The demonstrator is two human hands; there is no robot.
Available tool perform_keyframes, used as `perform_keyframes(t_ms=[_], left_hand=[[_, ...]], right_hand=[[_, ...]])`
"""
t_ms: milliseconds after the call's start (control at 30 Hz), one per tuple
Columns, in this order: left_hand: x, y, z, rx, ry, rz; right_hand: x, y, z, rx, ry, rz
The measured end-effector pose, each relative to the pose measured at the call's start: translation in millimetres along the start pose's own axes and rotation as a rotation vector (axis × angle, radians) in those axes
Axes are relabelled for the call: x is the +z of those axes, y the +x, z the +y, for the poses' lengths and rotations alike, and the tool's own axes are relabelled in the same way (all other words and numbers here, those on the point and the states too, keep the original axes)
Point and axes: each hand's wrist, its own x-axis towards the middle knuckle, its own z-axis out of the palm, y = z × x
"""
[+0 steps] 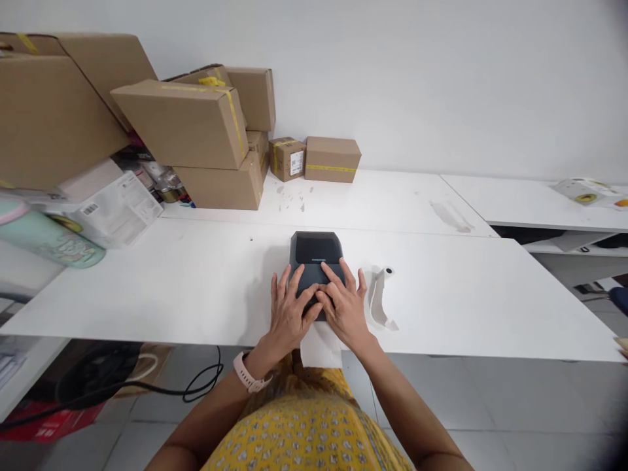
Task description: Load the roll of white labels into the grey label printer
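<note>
Background: plain white wall (451, 78) behind a far white surface (387, 203).
Floor: pale grey tiles (441, 399), seen beyond the near edge.
Bench: long, white and flat-topped (196, 288); a thin seam divides its far edge from the far surface, and its right end slants outward to the near right corner.
Moving room: white top runs from the middle of the near edge towards both ends.
Far left: brown cardboard boxes with yellow tape (176, 124), stacked on the far surface.
Device: dark grey, boxy, with a glossy black panel (318, 248), at the middle of the near edge.
Hands: left (289, 315) and right (347, 313) unclenched, fingers spread on the device's top, thumbs close together.
Paper: white sheet (321, 352) hanging past the near edge.
Roll: small, white, partly unwound paper (377, 297), just right of the right hand.
</note>
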Motion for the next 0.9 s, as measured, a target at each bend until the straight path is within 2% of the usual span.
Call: perform_keyframes(t_ms=[67,167,267,467,733,900], left_hand=[[2.4,-9,-1,-0.086,-0.175,0.001],[5.3,-27,0,-0.305,-0.465,0.015],[7.5,-37,-1,-0.443,-0.592,0.013],[10.0,-33,-2,-0.417,-0.579,0.071],[7.7,-30,1,-0.492,-0.682,0.086],[5.6,-27,2,-0.509,-0.736,0.101]], right_hand=[[-2,-12,5,0.095,0.147,-0.005],[-6,-36,14,0.320,0.398,0.034],[-7,-53,18,0.448,0.526,0.033],[-2,-57,16,0.449,0.589,0.046],[-1,-56,15,0.465,0.710,0.068],[-2,-55,15,0.419,0.674,0.077]])
